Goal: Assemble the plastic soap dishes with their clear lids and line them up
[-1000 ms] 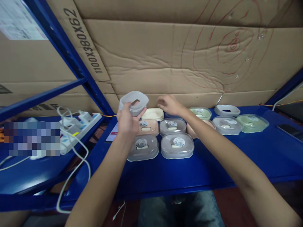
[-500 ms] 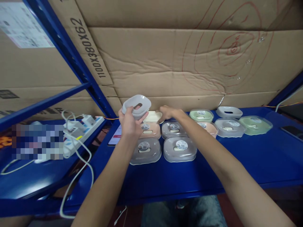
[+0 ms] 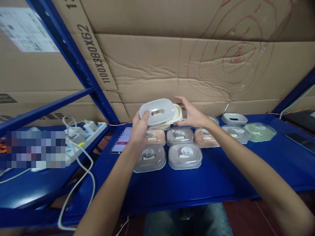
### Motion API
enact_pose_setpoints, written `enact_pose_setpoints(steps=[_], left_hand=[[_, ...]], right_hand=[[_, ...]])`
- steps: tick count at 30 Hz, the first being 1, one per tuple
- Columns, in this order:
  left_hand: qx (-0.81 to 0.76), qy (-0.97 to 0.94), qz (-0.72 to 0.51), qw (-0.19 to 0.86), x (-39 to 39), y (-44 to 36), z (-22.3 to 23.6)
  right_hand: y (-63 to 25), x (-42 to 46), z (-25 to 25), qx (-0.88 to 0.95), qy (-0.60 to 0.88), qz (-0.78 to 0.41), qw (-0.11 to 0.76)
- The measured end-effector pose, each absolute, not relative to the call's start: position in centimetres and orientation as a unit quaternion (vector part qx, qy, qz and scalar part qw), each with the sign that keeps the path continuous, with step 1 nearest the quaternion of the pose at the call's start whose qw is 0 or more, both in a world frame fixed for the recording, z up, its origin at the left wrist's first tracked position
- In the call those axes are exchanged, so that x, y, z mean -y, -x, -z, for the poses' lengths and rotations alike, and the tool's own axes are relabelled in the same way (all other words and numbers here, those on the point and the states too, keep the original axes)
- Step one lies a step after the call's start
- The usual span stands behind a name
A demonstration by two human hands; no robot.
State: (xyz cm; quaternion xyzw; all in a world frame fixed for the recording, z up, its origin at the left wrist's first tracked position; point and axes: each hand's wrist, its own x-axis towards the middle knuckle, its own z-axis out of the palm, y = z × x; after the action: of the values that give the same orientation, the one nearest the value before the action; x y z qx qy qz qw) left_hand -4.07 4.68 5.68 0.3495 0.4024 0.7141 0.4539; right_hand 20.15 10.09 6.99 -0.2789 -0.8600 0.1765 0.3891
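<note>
My left hand (image 3: pixel 140 129) grips a pale grey, oval plastic dish (image 3: pixel 167 106) with a long slot in its middle, the thumb on its near face. It is held up and tilted above the back row of boxes. My right hand (image 3: pixel 193 114) has its thumb and fingers around the edge of a cream plastic tray (image 3: pixel 178 113). Part of this tray lies hidden behind the dish, and cream colour shows through the slot. Below the dish, another cream piece (image 3: pixel 164 126) rests on the table. In front stand a grey lidded box (image 3: pixel 185 160) and a peach lidded box (image 3: pixel 158 139).
Several more lidded boxes stand in rows, among them a green one (image 3: pixel 263 132) at right. A slotted grey dish (image 3: pixel 242 122) sits behind them. A phone (image 3: pixel 300 141) lies far right and a lit tablet (image 3: pixel 121 139) at left. A power strip (image 3: pixel 94 137) trails white cables.
My left hand has carried the grey dish rightward and tilted it. My right hand has lifted a cream tray from the back of the table and brought it against the dish.
</note>
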Motion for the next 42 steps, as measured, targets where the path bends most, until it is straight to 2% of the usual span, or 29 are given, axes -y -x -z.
enact_pose_setpoints(steps=[8,11,14,17,20,23,29,38,42], left_hand=[[-0.343,-0.391,-0.631,0.575,-3.5,3.3,-6.2],[-0.336,-0.386,-0.639,0.575,-3.4,3.3,-6.2],[-0.335,-0.383,-0.657,0.556,-3.6,3.2,-5.8],[-0.321,-0.397,-0.675,0.532,-3.7,3.1,-5.4],[-0.332,-0.420,-0.673,0.510,-3.7,3.0,-5.1],[-0.365,-0.429,-0.653,0.506,-3.5,3.1,-5.2],[-0.367,-0.410,-0.613,0.566,-3.1,3.0,-5.6],[-0.349,-0.422,-0.615,0.567,-3.3,3.3,-5.5],[-0.299,-0.392,-0.607,0.623,-3.4,3.1,-5.6]], right_hand=[[-20.7,-6.3,-8.6,0.847,0.241,-0.239,0.409],[-20.8,-6.3,-8.2,0.826,0.229,-0.319,0.405],[-20.4,-6.2,-7.4,0.775,0.226,-0.394,0.440],[-19.6,-5.8,-6.8,0.684,0.289,-0.463,0.484],[-19.0,-5.3,-6.7,0.623,0.331,-0.511,0.491],[-18.7,-5.1,-7.0,0.636,0.315,-0.504,0.492],[-18.1,-5.2,-6.8,0.626,0.345,-0.461,0.526],[-17.9,-5.6,-6.9,0.619,0.327,-0.490,0.519],[-18.0,-6.4,-6.9,0.590,0.340,-0.499,0.537]])
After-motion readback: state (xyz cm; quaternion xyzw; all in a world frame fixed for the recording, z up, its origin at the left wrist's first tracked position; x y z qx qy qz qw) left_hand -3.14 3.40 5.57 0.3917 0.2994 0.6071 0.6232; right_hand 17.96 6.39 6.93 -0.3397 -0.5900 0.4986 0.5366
